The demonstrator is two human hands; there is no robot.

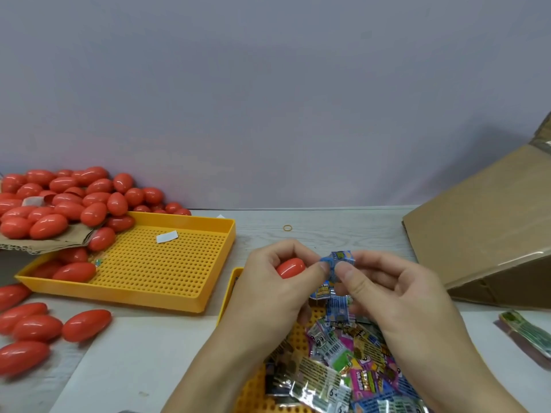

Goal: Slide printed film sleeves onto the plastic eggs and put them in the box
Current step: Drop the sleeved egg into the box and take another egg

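Head view, centre frame: left hand (269, 281) curled round red plastic egg (290, 268); right hand (384, 286) pinches blue film sleeve (338, 262) at egg tip. Risk: flattened sleeve mouth snags, crumples. Cardboard box (477, 234) right.

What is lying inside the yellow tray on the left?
Red eggs at its left end and a white slip. Cardboard loaded with more eggs overhangs and hides that corner.

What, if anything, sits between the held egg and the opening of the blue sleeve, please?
Nothing visible does. The left hand holds the red egg right beside the blue sleeve, which the right hand pinches; only the left thumb lies near the opening.
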